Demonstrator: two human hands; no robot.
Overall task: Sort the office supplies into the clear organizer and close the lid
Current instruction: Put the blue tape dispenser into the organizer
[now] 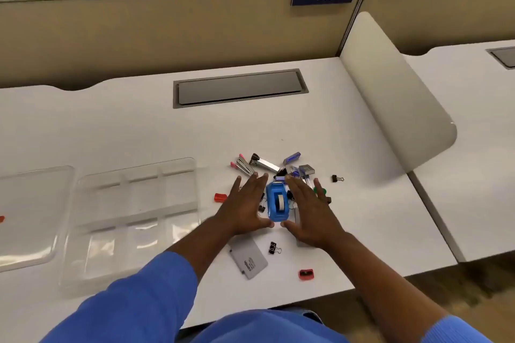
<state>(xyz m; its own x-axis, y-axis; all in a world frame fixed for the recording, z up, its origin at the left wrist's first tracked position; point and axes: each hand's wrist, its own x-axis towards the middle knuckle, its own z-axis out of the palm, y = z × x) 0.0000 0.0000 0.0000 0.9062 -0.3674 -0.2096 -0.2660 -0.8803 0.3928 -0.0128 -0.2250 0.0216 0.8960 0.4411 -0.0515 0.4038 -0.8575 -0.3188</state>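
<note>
Left hand (245, 203) and right hand (309, 211) flank the blue tape dispenser (276, 203) mid-tabletop (139, 125), fingers straight, loosely spread. Clear organizer (136, 220) lies open to the left, with its lid (30, 217) beside it. Staplers (263, 163) crowd the fingertips; binder clip (274, 247), grey card (249, 259) and red sharpener (306, 274) lie near the wrists.

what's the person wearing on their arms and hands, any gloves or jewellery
No gloves: the left hand and right hand are bare, with no ring or watch visible. Bright blue, knit-looking fabric covers the arms higher up: left sleeve, right sleeve.
</note>
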